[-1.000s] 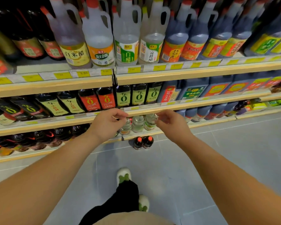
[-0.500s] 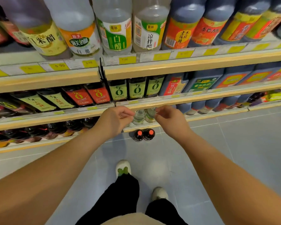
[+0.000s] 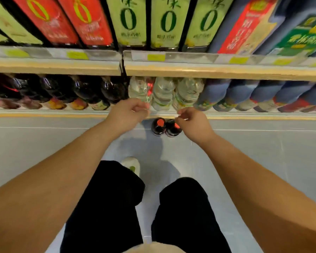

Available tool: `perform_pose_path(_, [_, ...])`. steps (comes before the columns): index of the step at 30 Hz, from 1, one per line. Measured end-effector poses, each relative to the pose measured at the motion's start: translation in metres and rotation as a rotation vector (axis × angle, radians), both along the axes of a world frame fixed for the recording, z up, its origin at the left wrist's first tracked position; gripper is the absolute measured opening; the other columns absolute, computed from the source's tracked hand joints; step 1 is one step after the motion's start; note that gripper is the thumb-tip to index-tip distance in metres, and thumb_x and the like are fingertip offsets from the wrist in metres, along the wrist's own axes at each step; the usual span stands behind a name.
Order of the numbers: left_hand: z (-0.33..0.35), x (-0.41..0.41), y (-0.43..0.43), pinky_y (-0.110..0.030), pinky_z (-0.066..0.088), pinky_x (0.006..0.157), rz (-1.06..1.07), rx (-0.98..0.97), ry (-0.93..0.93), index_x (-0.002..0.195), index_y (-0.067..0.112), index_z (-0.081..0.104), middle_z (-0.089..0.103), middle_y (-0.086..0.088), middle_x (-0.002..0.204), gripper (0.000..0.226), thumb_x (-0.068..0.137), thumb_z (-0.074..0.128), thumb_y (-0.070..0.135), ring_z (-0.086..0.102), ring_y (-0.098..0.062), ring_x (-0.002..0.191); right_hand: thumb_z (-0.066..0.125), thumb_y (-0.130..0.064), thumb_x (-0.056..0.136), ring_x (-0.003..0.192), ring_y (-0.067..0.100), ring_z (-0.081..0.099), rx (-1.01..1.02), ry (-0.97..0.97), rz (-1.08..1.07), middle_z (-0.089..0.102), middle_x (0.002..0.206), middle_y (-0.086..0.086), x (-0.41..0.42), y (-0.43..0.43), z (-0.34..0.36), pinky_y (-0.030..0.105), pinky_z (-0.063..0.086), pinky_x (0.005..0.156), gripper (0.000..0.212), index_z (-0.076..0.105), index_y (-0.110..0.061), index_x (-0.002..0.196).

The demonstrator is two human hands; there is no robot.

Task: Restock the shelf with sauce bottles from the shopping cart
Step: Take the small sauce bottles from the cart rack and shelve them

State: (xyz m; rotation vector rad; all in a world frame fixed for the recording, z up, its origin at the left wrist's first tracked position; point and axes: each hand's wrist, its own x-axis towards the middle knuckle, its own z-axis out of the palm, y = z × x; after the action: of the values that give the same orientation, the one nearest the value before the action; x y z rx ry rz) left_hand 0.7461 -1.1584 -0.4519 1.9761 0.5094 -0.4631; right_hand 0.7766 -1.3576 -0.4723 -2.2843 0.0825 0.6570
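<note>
1. Two dark sauce bottles [image 3: 158, 128] stand on the floor [image 3: 44, 143], just by the bottom shelf [image 3: 62, 114].
2. The left grip [image 3: 128, 114] and right grip [image 3: 194, 123] hang over them, fingers curled, holding nothing.
3. Next, I think: reach down, grab both, shelve them.

Pale grey tiled floor [image 3: 263, 161], thin grout lines, soft shadows mid-aisle. Wood-toned shelf [image 3: 208, 71] edges run full width, clear price strip [image 3: 190, 57] with yellow tags [image 3: 156, 57] above.
</note>
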Motion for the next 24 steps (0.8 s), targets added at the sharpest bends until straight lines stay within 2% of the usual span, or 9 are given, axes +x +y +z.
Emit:
perform_pose_path(2, [-0.036, 0.003, 0.001, -0.025, 0.044, 0.073, 0.023, 0.000, -0.017, 0.096, 0.029, 0.067, 0.067, -0.004, 0.094, 0.011, 0.086, 0.068, 0.026, 0.060, -0.016, 0.084, 0.063, -0.015, 0.089, 0.076, 0.019, 0.056, 0.000, 0.018, 0.042, 0.062, 0.088, 0.005, 0.002, 0.002, -0.040, 0.014, 0.039, 0.058, 0.026, 0.061, -0.005, 0.113])
perform_pose_path(4, [-0.065, 0.005, 0.000, -0.030, 0.047, 0.075, 0.033, -0.014, -0.049, 0.091, 0.029, 0.066, 0.068, -0.012, 0.097, 0.008, 0.085, 0.069, 0.024, 0.059, -0.016, 0.080, 0.064, -0.018, 0.089, 0.080, 0.017, 0.052, 0.001, 0.020, 0.093, 0.060, 0.088, 0.003, 0.006, 0.005, -0.075, 0.020, 0.034, 0.063, 0.029, 0.060, -0.004, 0.114])
perform_pose_path(7, [-0.106, 0.009, 0.001, -0.036, 0.051, 0.083, 0.038, 0.014, -0.099, 0.091, 0.027, 0.067, 0.068, -0.016, 0.096, 0.007, 0.086, 0.069, 0.023, 0.062, -0.022, 0.081, 0.062, -0.022, 0.090, 0.080, 0.019, 0.054, -0.029, 0.016, 0.135, 0.063, 0.089, 0.006, 0.017, 0.011, -0.131, 0.023, 0.036, 0.067, 0.032, 0.058, -0.006, 0.117])
perform_pose_path(10, [-0.138, 0.014, 0.007, -0.026, 0.048, 0.074, 0.016, 0.075, -0.127, 0.104, 0.024, 0.069, 0.068, -0.005, 0.102, 0.018, 0.087, 0.068, 0.028, 0.064, -0.019, 0.091, 0.060, -0.023, 0.090, 0.079, 0.023, 0.060, -0.076, 0.016, 0.149, 0.065, 0.086, 0.006, 0.024, 0.019, -0.182, 0.027, 0.044, 0.070, 0.037, 0.055, -0.008, 0.124])
perform_pose_path(14, [-0.163, 0.015, 0.012, -0.026, 0.047, 0.071, 0.046, 0.101, -0.154, 0.103, 0.026, 0.068, 0.066, 0.001, 0.097, 0.017, 0.087, 0.068, 0.031, 0.061, -0.014, 0.084, 0.060, -0.022, 0.088, 0.112, 0.032, 0.058, -0.185, -0.001, 0.268, 0.060, 0.123, 0.018, 0.032, 0.030, -0.230, 0.029, 0.045, 0.084, 0.054, 0.045, -0.008, 0.138])
perform_pose_path(16, [-0.173, 0.013, 0.015, -0.023, 0.043, 0.068, 0.025, 0.144, -0.157, 0.102, 0.024, 0.069, 0.066, 0.004, 0.091, 0.017, 0.086, 0.068, 0.031, 0.057, -0.008, 0.076, 0.058, -0.019, 0.088, 0.120, 0.036, 0.052, -0.221, 0.014, 0.318, 0.052, 0.132, 0.021, 0.036, 0.038, -0.247, 0.035, 0.046, 0.095, 0.060, 0.038, -0.009, 0.143])
perform_pose_path(18, [-0.179, 0.011, 0.017, -0.020, 0.044, 0.066, 0.005, 0.192, -0.141, 0.102, 0.023, 0.069, 0.067, 0.005, 0.090, 0.018, 0.086, 0.068, 0.031, 0.058, -0.007, 0.077, 0.057, -0.021, 0.090, 0.119, 0.040, 0.051, -0.278, 0.022, 0.355, 0.047, 0.131, 0.022, 0.038, 0.045, -0.259, 0.040, 0.045, 0.099, 0.056, 0.039, -0.010, 0.141])
perform_pose_path(21, [-0.180, 0.011, 0.018, -0.022, 0.045, 0.073, 0.033, 0.188, -0.131, 0.104, 0.022, 0.069, 0.069, 0.003, 0.093, 0.020, 0.086, 0.067, 0.031, 0.062, -0.011, 0.084, 0.057, -0.026, 0.092, 0.110, 0.040, 0.053, -0.379, -0.011, 0.384, 0.048, 0.122, 0.019, 0.036, 0.051, -0.273, 0.042, 0.046, 0.092, 0.043, 0.043, -0.009, 0.129])
perform_pose_path(24, [-0.181, 0.012, 0.016, -0.015, 0.042, 0.067, -0.032, 0.221, -0.114, 0.106, 0.024, 0.068, 0.067, 0.006, 0.093, 0.022, 0.087, 0.066, 0.033, 0.058, -0.008, 0.081, 0.056, -0.027, 0.093, 0.104, 0.038, 0.057, -0.378, -0.069, 0.376, 0.056, 0.113, 0.017, 0.032, 0.050, -0.281, 0.041, 0.047, 0.080, 0.035, 0.042, -0.009, 0.119])
